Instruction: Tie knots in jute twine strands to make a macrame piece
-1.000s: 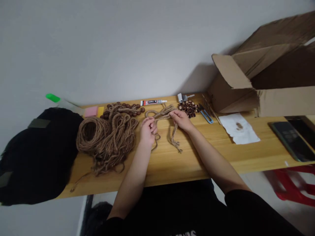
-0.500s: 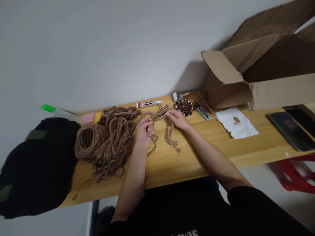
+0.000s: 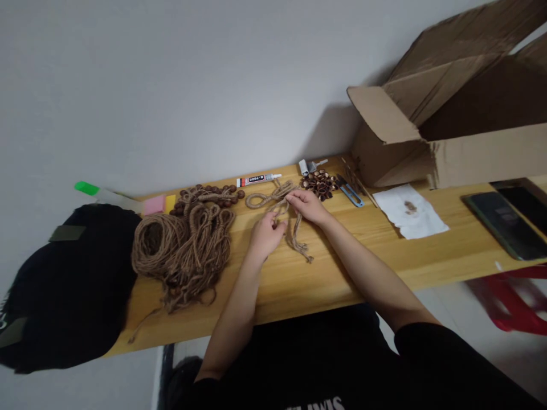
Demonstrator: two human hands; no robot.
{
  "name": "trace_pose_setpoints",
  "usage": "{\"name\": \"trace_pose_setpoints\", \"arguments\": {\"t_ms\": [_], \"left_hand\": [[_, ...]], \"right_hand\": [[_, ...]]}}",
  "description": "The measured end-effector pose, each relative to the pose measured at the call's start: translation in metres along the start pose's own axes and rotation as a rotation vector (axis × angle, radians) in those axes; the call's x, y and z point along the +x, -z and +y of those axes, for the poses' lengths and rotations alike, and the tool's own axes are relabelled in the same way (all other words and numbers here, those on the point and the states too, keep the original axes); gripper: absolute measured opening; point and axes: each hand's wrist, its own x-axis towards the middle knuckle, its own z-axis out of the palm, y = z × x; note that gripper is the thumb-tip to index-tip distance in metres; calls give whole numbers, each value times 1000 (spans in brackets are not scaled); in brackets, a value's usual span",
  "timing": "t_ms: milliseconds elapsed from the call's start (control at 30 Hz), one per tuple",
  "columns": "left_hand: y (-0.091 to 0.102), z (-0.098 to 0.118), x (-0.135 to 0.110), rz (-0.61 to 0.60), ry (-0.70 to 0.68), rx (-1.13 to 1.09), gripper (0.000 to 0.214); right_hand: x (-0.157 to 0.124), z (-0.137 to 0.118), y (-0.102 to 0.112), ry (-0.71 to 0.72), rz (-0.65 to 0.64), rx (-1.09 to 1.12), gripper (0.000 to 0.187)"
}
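Note:
My right hand (image 3: 308, 206) pinches a knotted piece of brown jute rope (image 3: 296, 234) above the table. The rope's frayed, knotted ends hang down to the wood below that hand. Close by on the left, my left hand (image 3: 265, 234) is closed with its fingertips at a strand of the same rope. A looped end of rope (image 3: 256, 200) lies just beyond both hands. To the left rest a coil of rope (image 3: 149, 245) and a big tangled bundle of rope (image 3: 199, 250).
Along the wall lie wooden beads (image 3: 231, 195), a glue tube (image 3: 258, 180), cut brown shells (image 3: 318, 183) and blue thread snips (image 3: 351, 192). A stained white tissue (image 3: 412, 213), a phone (image 3: 506, 225) and an open cardboard box (image 3: 393, 162) are on the right. A black bag (image 3: 81, 285) sits far left.
My left hand has moved right and a little toward me, closer to my right hand. The looped rope end shows more fully. My right hand keeps its pinch in nearly the same place.

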Motion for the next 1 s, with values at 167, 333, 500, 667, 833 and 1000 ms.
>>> {"name": "trace_pose_setpoints", "arguments": {"t_ms": [167,333,500,667,833,1000], "left_hand": [[-1,2,-7,-207,-177,291,13],[-9,4,4,-37,-147,246,9],[-21,16,14,-53,-29,139,12],[-26,34,11,-60,62,103,20],[-18,49,8,15,-247,489,18],[-3,77,12,25,-431,1093,19]], "right_hand": [[1,2,0,11,3,27,36],[1,2,0,-11,-1,77,39],[2,3,1,8,4,104,36],[3,4,2,9,-7,88,27],[3,4,0,27,2,46,20],[8,7,2,33,-52,104,17]]}}
